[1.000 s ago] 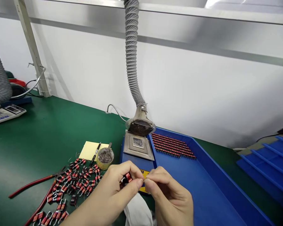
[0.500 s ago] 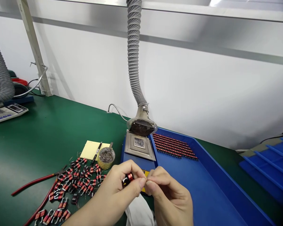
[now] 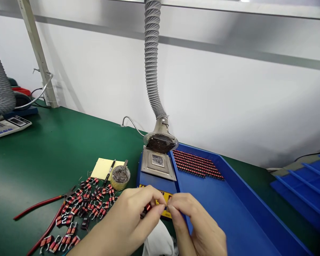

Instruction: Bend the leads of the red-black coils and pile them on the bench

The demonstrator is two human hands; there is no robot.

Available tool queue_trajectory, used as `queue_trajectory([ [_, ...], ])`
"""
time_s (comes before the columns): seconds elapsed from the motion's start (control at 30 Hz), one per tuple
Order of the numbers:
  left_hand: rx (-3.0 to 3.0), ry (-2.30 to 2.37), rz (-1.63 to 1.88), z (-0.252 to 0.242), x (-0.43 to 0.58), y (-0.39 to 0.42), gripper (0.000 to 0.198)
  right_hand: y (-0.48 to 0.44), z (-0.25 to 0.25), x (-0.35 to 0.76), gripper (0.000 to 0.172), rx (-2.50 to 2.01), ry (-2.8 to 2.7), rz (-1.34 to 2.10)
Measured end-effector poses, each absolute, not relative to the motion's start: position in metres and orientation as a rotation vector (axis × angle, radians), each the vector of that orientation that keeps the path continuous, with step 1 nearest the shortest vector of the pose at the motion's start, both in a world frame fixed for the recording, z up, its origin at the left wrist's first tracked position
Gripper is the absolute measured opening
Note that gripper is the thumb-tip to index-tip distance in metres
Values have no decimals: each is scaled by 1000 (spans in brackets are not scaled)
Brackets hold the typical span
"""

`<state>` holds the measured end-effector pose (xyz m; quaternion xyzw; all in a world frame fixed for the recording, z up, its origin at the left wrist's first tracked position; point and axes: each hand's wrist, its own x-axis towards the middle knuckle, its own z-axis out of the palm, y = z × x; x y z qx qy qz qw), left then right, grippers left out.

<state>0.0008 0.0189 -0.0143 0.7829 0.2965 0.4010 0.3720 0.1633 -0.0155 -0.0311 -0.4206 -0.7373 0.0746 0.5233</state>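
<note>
My left hand is closed around a small wire-wound coil with a red winding and black ends, mostly hidden by the fingers. The thumb and forefinger meet at the tips. Right beside them, my right hand pinches with thumb and forefinger; whatever is in that pinch is too fine to make out. To the left lies a loose heap of similar red and black coils, several with pale bent wire leads. Red-handled cutting pliers rest open against the heap.
A blue solder pot sits under a grey extraction hose. On its right, a blue tray holds rows of coils. A tub of grey bits, a pen, yellow paper and a calculator lie leftward.
My right hand has shifted slightly right and down, its fingertips drawn a little apart from the left hand's. The coil in my left hand is now more covered by the fingers.
</note>
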Motion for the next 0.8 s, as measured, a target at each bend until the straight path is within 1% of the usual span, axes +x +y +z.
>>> queue_trajectory([
  [0.03,2123,735,1071,-16,1,19,18,-16,-31,163,16,-1056,-1721,304],
  [0.1,2313,682,1177,-18,2,20,20,-16,-31,163,30,-1063,-1570,618],
  [0.13,2357,673,1227,-18,2,20,21,-16,-31,163,36,-1021,-1487,725],
  [0.17,2363,678,1262,-18,1,19,21,-16,-30,164,37,-965,-1426,755],
  [0.2,2338,699,1279,-17,1,19,21,-16,-30,164,33,-912,-1405,711],
  [0.27,2251,753,1256,-14,0,18,19,-16,-30,165,15,-865,-1464,478],
  [0.3,2211,763,1236,-13,-1,17,18,-16,-31,164,20,-864,-1529,349],
  [0.33,2183,763,1221,-12,-1,17,18,-16,-31,163,31,-855,-1593,229],
  [0.37,2170,757,1217,-12,0,17,18,-16,-31,161,39,-850,-1639,135],
  [0.4,2177,737,1230,-13,1,17,18,-16,-32,160,38,-850,-1657,74],
  [0.43,2207,713,1255,-14,2,18,18,-16,-33,158,33,-864,-1660,57],
  [0.47,2260,690,1292,-15,3,19,18,-16,-33,157,24,-904,-1644,101],
  [0.5,2333,672,1335,-17,4,20,19,-16,-33,156,17,-961,-1616,222],
  [0.53,2412,654,1373,-19,6,20,21,-16,-33,156,20,-1013,-1568,418],
  [0.6,2523,628,1438,-22,7,21,23,-16,-33,157,35,-1022,-1416,856],
  [0.63,2534,628,1453,-22,7,21,22,-16,-33,159,40,-970,-1341,988],
  [0.67,2509,631,1461,-22,7,20,21,-16,-32,161,42,-907,-1295,1018],
  [0.7,2455,637,1456,-21,7,19,19,-15,-32,162,39,-858,-1299,952],
  [0.73,2386,647,1443,-19,6,18,18,-15,-31,164,30,-828,-1340,813],
  [0.77,2318,661,1422,-18,5,17,17,-15,-31,164,16,-818,-1407,650],
  [0.8,2261,672,1391,-16,5,16,16,-15,-31,163,11,-813,-1478,496],
])
